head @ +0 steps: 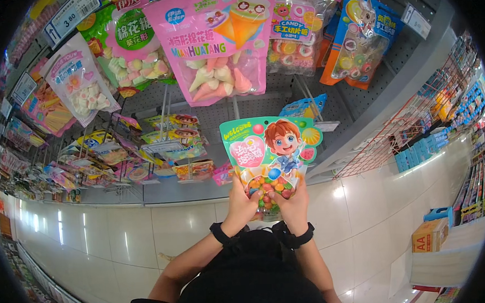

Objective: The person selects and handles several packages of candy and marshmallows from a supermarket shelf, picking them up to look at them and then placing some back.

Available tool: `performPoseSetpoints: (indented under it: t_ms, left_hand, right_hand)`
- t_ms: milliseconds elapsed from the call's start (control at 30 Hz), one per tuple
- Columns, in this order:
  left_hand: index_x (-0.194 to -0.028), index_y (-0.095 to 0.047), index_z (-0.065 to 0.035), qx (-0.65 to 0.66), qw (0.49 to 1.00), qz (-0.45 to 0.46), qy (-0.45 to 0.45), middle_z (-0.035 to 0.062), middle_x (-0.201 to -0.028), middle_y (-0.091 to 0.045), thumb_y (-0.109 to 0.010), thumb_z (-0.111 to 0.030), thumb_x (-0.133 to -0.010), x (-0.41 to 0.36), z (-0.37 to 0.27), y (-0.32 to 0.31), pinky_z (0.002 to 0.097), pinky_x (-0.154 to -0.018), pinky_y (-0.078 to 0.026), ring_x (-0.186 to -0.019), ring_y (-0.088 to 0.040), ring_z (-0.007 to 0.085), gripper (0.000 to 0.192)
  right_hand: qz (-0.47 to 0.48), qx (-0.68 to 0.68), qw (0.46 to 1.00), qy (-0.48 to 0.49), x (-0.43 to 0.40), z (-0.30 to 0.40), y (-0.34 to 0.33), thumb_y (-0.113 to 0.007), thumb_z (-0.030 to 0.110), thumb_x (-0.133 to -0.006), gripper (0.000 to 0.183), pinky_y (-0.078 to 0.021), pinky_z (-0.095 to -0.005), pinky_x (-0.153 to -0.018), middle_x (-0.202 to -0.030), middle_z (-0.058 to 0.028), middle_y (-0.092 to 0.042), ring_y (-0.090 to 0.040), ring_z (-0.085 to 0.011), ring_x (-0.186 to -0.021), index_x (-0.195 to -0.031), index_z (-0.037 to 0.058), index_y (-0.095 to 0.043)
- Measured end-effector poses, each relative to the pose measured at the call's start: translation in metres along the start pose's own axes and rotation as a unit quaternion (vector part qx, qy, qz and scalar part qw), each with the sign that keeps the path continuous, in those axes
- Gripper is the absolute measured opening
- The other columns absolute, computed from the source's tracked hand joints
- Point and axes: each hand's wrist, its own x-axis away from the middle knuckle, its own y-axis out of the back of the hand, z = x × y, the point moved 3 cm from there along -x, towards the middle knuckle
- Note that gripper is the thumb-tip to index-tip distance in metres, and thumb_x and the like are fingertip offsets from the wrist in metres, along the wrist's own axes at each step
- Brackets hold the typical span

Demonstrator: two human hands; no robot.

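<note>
A green candy pouch (267, 150) with a cartoon child and a clear window of round colourful sweets is held upright between both hands. My left hand (244, 200) grips its lower left edge, thumb on the window. On the lower right edge, my right hand (291, 198) has its thumb on the window too; the fingers behind the pouch are hidden. Both wrists wear black bands. Beyond the pouch hangs a large pink marshmallow bag (220, 41), with a clear candy bag (294, 33) to its right and a green marshmallow bag (132, 46) to its left.
A grey pegboard shelf rack (259, 84) with metal hooks holds many candy bags. On its lower hooks hang more packets (176, 144). To the right are a red wire rack (385, 131) and a cardboard box (430, 235). Tiled floor (123, 240) lies below.
</note>
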Motion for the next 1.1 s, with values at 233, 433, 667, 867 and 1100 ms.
performPoseSetpoints:
  t_ms: [233, 433, 667, 867, 1100]
  left_hand:
    - [-0.121, -0.023, 0.0007, -0.058, 0.996, -0.063, 0.004, 0.0153, -0.110, -0.047, -0.056, 0.009, -0.068, 0.004, -0.005, -0.003, 0.0321, -0.086, -0.038, -0.102, -0.049, 0.0230, 0.063]
    - [-0.120, -0.025, -0.0006, 0.032, 0.999, -0.012, -0.033, 0.0128, -0.112, -0.047, -0.056, 0.009, -0.067, -0.004, -0.012, 0.006, 0.0312, -0.086, -0.040, -0.102, -0.049, 0.0201, 0.062]
    - [-0.117, -0.033, -0.0020, 0.158, 0.982, 0.056, 0.083, 0.0090, -0.111, -0.048, -0.055, 0.014, -0.065, -0.010, -0.020, 0.023, 0.0305, -0.086, -0.041, -0.102, -0.049, 0.0174, 0.059]
    - [-0.118, -0.034, -0.0028, 0.219, 0.970, 0.021, 0.101, 0.0067, -0.110, -0.049, -0.052, 0.012, -0.069, -0.014, -0.024, 0.039, 0.0274, -0.079, -0.043, -0.100, -0.050, 0.0161, 0.054]
    - [-0.120, -0.032, -0.0034, 0.286, 0.955, 0.010, 0.081, 0.0083, -0.116, -0.045, -0.051, 0.011, -0.072, -0.010, -0.037, 0.027, 0.0305, -0.084, -0.042, -0.104, -0.047, 0.0176, 0.054]
  right_hand:
    - [0.009, -0.051, 0.999, 0.011, 0.000, 0.002, -0.003, -0.064, -0.010, -0.062, 0.056, -0.0448, -0.0232, -0.071, -0.096, -0.0059, -0.053, -0.054, -0.0114, -0.082, -0.110, 0.0001, -0.037]
    - [0.040, -0.115, 0.992, 0.026, -0.009, -0.010, -0.001, -0.069, -0.003, -0.061, 0.054, -0.0445, -0.0226, -0.071, -0.098, -0.0069, -0.053, -0.053, -0.0113, -0.084, -0.107, -0.0008, -0.041]
    - [0.133, -0.142, 0.981, -0.013, -0.014, -0.018, 0.008, -0.067, 0.002, -0.067, 0.057, -0.0420, -0.0264, -0.078, -0.102, -0.0067, -0.051, -0.051, -0.0123, -0.090, -0.114, -0.0015, -0.036]
    - [0.167, -0.164, 0.963, -0.136, -0.013, -0.026, 0.033, -0.060, 0.007, -0.075, 0.050, -0.0419, -0.0288, -0.080, -0.098, -0.0138, -0.056, -0.055, -0.0174, -0.090, -0.117, -0.0010, -0.035]
    - [0.173, -0.513, 0.824, -0.169, 0.008, -0.036, 0.000, -0.059, 0.027, -0.078, 0.055, -0.0328, -0.0361, -0.094, -0.119, -0.0071, -0.045, -0.042, -0.0202, -0.110, -0.123, 0.0062, -0.034]
